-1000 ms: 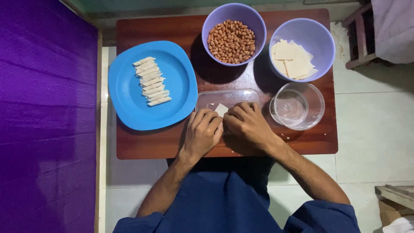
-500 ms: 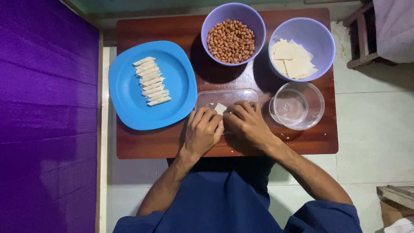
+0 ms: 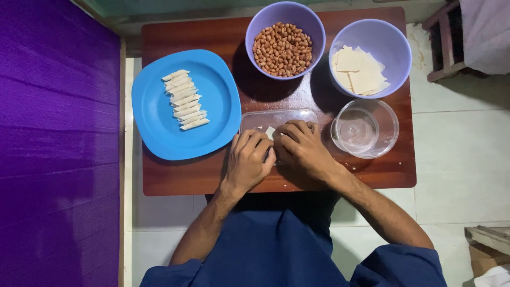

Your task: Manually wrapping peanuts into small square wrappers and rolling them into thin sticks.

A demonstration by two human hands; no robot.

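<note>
— Both hands sat together on the desk [image 3: 186,178], as they had a second before; left hand [image 3: 248,162] and right hand [image 3: 302,149] kept their fingers curled on a small white wrapper piece [image 3: 270,132] over the clear tray [image 3: 276,118].

— Anything shifted?

— Nothing I saw. Rolled pieces [image 3: 186,100] stayed on the blue plate [image 3: 154,127], well left of my hands.

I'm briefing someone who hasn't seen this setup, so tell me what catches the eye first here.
The bright blue plate at the table's left stands out, with a neat row of pale rolled sticks on it. Behind the hands, two lilac bowls sit side by side: one with peanuts, one with pale square sheets. At the front edge, the left hand and right hand pinch a small white piece over a clear tray.
</note>
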